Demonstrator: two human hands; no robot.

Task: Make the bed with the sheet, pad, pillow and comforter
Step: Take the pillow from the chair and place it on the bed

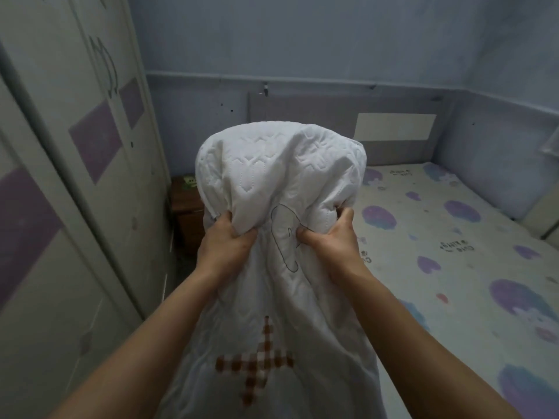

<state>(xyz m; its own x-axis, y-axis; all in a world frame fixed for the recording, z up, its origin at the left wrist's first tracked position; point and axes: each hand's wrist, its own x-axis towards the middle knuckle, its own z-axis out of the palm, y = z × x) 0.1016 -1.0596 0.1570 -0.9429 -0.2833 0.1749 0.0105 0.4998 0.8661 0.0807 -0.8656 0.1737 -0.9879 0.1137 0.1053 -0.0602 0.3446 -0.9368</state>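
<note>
Two risks, I judge: flung open, the bunched quilted pad [278,176] could swing left against the wardrobe [75,176] or the wooden nightstand [185,216], and, gripped this close together, it may land twisted on the patterned sheet [453,252] at right. Both the left hand [227,241] and the right hand [332,237] clutch a fistful of it, fingers curled in; it balloons above them and hangs between the forearms, held in air, not yet spread.
</note>
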